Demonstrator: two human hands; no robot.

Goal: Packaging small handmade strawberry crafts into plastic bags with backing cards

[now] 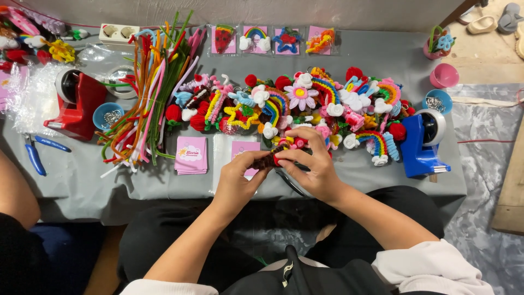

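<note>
My left hand [240,176] and my right hand [311,164] meet over the near edge of a low grey table [82,180]. Both pinch a small dark brown and red pipe-cleaner piece [271,157] between the fingertips. Just beyond the hands lies a long heap of finished pipe-cleaner ornaments [305,104]: rainbows, flowers, clouds and red balls. A pink card [243,150] lies under my left fingers. A dark slim tool [290,183] lies on the table below my right hand.
A bundle of loose coloured pipe cleaners [150,93] lies left. A stack of pink cards [191,155], a red tape dispenser [76,104], a blue tape dispenser [423,145], blue pliers [34,155] and small bowls [443,75] are around. Another person's arm [13,191] is at far left.
</note>
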